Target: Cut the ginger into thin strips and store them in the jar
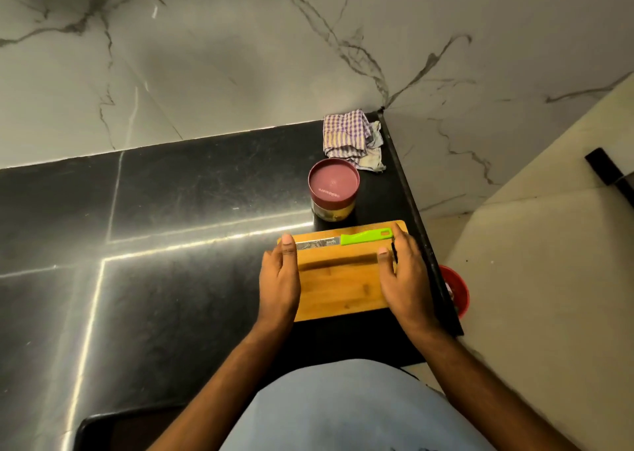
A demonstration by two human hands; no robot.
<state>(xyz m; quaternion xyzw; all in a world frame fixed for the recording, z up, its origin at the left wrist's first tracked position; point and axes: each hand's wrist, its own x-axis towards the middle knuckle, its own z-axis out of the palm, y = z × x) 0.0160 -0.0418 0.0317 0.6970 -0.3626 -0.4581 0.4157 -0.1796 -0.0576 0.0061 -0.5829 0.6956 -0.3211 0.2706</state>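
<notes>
- Head view: my left hand (279, 280) and right hand (404, 279) clasp the cutting board's (338, 279) two ends, fingers curled around its edges.
- Between them, a green-handled knife (346, 237) lies along the board's far edge.
- I see the lidded jar (333, 189) just beyond on the bench (171, 210).

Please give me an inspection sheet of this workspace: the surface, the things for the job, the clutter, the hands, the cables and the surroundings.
Surface: black stone counter, glossy, with light reflections.
Job's things: wooden board near the counter's right edge; knife with green handle lying along its far edge; jar behind the board, lid on. No ginger seen.
Clutter: checked cloth crumpled in the far corner.
Hands: left hand and right hand grip the board's two sides.
Cables: nothing seen.
Surroundings: marble wall behind; red bucket on the floor, right of the counter.
</notes>
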